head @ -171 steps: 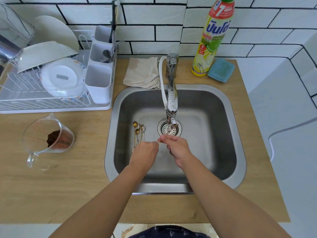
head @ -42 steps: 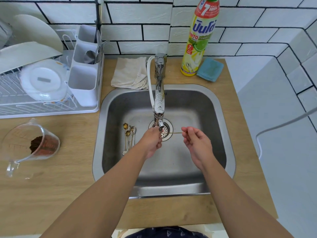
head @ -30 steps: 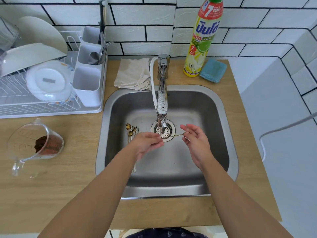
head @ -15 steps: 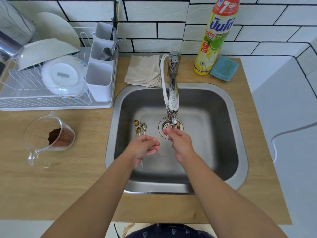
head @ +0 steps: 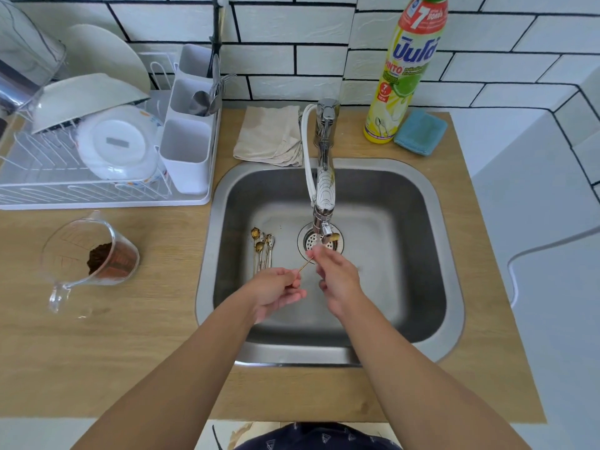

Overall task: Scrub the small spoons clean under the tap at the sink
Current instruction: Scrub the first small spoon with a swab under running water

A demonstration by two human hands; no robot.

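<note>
A thin gold spoon [head: 304, 263] is held over the steel sink [head: 454, 287], its handle pinched by the left hand [head: 276, 292] and its bowl end covered by the right hand [head: 336, 276] below the tap [head: 324, 190]. More small spoons [head: 262, 246] are laid on the sink floor beside the drain [head: 319, 243]. A measuring jug [head: 87, 258] is seen on the wooden surface [head: 97, 352].

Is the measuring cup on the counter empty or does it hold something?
It holds something. The clear measuring cup has a dark brown powder heaped at its bottom, far below the rim. What the powder is cannot be told.
</note>
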